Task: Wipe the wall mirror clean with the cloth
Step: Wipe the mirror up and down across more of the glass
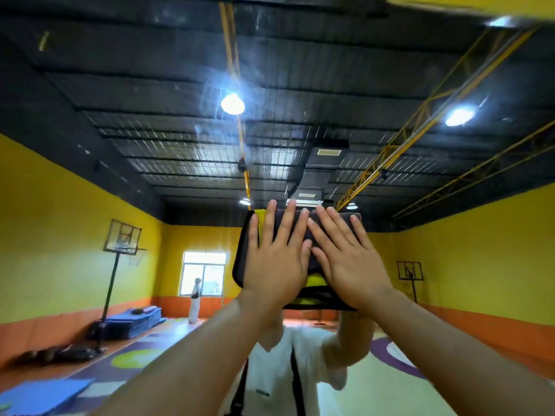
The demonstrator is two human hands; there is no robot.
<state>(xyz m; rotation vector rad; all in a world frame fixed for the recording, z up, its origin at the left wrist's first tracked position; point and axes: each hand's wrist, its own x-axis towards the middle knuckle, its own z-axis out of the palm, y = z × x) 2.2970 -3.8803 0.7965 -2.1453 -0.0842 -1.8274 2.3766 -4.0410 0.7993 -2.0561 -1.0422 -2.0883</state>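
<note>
Cloth [242, 259] pressed to wall mirror [180, 145], centre of frame.
Left hand [276, 262] and right hand [348, 265] side by side, fingers straight and wide, flat on the dark cloth.

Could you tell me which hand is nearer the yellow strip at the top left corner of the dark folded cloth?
Left. The left hand presses the dark folded cloth with fingers flanking the yellow strip; the right hand lies flat further right.
</note>
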